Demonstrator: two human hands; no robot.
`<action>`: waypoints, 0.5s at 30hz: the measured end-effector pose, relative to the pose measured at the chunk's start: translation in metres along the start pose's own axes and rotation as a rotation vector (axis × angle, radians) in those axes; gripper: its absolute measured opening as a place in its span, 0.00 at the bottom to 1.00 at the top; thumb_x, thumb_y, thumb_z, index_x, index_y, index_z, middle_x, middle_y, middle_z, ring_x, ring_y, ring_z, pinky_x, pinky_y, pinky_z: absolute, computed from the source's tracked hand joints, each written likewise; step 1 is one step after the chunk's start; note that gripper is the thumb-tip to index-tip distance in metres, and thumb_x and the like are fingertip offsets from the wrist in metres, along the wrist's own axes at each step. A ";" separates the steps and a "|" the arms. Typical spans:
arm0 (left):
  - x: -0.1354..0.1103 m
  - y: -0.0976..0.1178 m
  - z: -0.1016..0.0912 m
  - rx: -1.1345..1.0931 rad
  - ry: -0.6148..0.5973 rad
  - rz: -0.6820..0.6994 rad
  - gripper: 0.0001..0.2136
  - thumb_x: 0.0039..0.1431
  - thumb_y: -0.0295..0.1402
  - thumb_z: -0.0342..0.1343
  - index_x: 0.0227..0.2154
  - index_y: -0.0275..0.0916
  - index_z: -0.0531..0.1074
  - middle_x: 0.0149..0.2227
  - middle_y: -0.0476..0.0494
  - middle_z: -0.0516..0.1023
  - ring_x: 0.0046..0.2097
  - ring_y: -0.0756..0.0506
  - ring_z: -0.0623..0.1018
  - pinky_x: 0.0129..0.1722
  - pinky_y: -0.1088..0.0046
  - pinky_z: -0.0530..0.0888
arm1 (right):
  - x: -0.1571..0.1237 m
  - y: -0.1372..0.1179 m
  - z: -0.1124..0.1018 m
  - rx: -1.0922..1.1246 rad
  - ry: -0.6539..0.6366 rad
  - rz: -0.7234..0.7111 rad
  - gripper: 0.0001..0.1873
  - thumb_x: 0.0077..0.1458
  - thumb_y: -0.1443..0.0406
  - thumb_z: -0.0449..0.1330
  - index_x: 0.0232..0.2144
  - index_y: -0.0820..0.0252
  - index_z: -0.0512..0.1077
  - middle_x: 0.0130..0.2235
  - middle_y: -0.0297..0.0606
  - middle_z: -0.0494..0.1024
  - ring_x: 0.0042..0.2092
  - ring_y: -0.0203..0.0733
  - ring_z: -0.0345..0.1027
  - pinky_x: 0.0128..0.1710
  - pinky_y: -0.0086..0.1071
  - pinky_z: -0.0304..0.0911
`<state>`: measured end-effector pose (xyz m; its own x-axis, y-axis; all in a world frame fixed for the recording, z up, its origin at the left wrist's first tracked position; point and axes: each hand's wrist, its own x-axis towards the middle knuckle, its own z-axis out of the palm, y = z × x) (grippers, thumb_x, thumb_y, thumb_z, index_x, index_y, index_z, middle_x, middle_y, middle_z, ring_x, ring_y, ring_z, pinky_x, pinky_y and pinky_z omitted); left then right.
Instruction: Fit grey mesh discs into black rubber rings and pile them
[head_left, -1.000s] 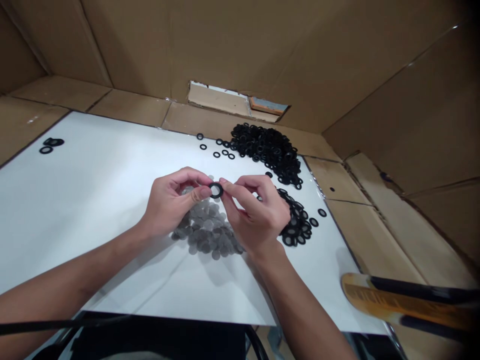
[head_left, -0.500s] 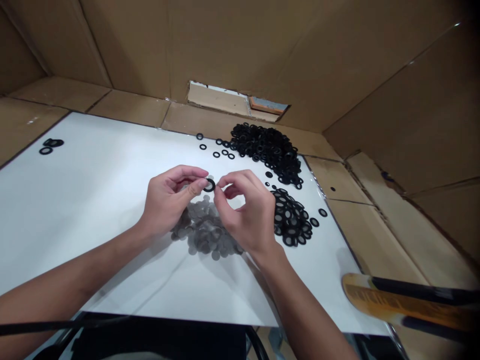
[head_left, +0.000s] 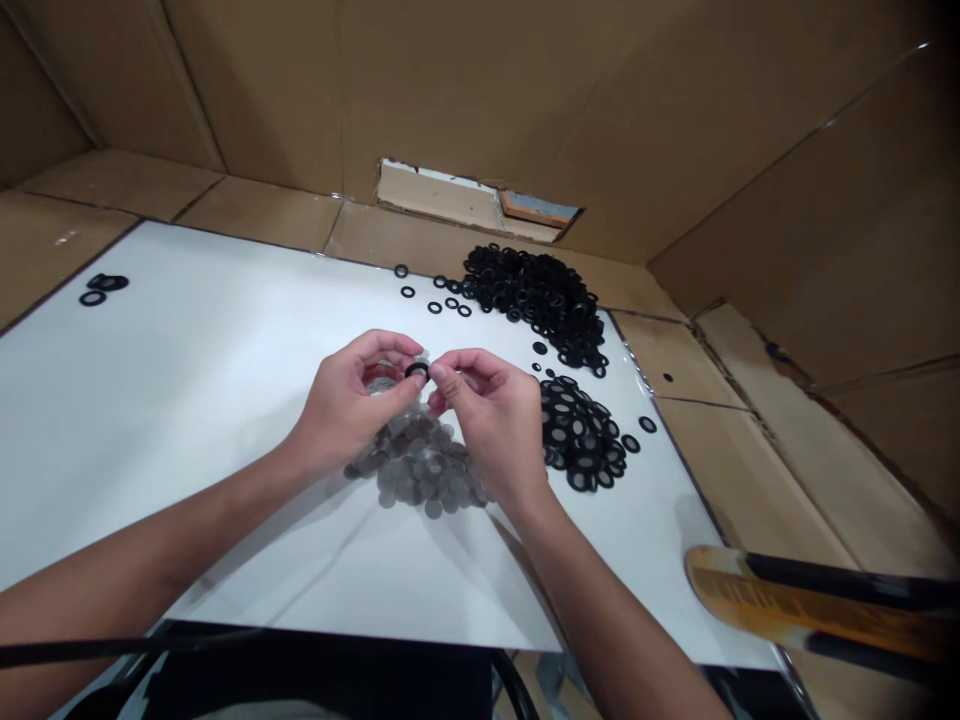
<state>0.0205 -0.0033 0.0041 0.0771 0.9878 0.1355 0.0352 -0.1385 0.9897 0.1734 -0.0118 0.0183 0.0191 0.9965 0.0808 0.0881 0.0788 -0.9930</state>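
Note:
My left hand pinches a small black rubber ring between thumb and forefinger, above a heap of grey mesh discs on the white sheet. My right hand is curled, its fingertips pressed against the same ring from the right. Whether a disc sits in the ring is hidden by the fingers. Just right of my right hand lies a pile of black rings with grey centres.
A large heap of plain black rings lies at the sheet's far edge, with loose rings beside it. Two or three rings sit at the far left. Cardboard walls surround the sheet. A yellow-and-black tool lies at the lower right.
My right hand let go of the ring, drew back, then returned with its fingertips on the ring. The ring stayed in my left hand and moved slightly left.

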 end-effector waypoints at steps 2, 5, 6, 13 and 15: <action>-0.001 -0.002 0.001 0.001 -0.028 -0.007 0.10 0.55 0.33 0.65 0.40 0.39 0.75 0.36 0.47 0.80 0.39 0.48 0.79 0.41 0.72 0.76 | 0.000 -0.001 0.000 -0.020 0.002 -0.014 0.11 0.55 0.58 0.66 0.30 0.61 0.74 0.24 0.32 0.75 0.24 0.34 0.68 0.27 0.27 0.68; -0.001 -0.001 0.001 0.004 0.001 -0.004 0.10 0.55 0.34 0.65 0.39 0.39 0.75 0.36 0.46 0.80 0.39 0.47 0.79 0.41 0.71 0.76 | 0.001 -0.001 -0.002 -0.049 -0.010 -0.025 0.11 0.55 0.58 0.66 0.31 0.61 0.74 0.27 0.33 0.77 0.26 0.34 0.70 0.27 0.28 0.69; -0.001 -0.001 0.002 0.010 0.017 -0.002 0.10 0.55 0.34 0.66 0.38 0.39 0.75 0.36 0.46 0.80 0.39 0.47 0.79 0.42 0.71 0.76 | 0.001 0.000 -0.003 -0.058 -0.016 -0.022 0.11 0.54 0.58 0.67 0.31 0.61 0.74 0.29 0.34 0.77 0.26 0.34 0.70 0.27 0.28 0.70; -0.002 0.000 0.002 0.018 0.045 0.014 0.10 0.54 0.34 0.65 0.38 0.39 0.75 0.41 0.44 0.80 0.41 0.46 0.79 0.42 0.70 0.77 | 0.000 0.004 -0.004 -0.191 -0.071 -0.082 0.08 0.58 0.60 0.62 0.32 0.60 0.72 0.27 0.33 0.74 0.25 0.35 0.68 0.25 0.28 0.65; -0.002 -0.001 0.003 0.010 0.045 0.028 0.09 0.54 0.33 0.65 0.38 0.39 0.75 0.41 0.44 0.80 0.40 0.47 0.79 0.42 0.71 0.77 | -0.001 0.005 -0.004 -0.228 -0.077 -0.094 0.08 0.59 0.61 0.60 0.32 0.59 0.71 0.26 0.33 0.73 0.25 0.35 0.67 0.24 0.28 0.64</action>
<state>0.0229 -0.0054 0.0032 0.0335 0.9857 0.1651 0.0435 -0.1665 0.9851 0.1776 -0.0124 0.0135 -0.0748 0.9849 0.1564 0.3086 0.1720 -0.9355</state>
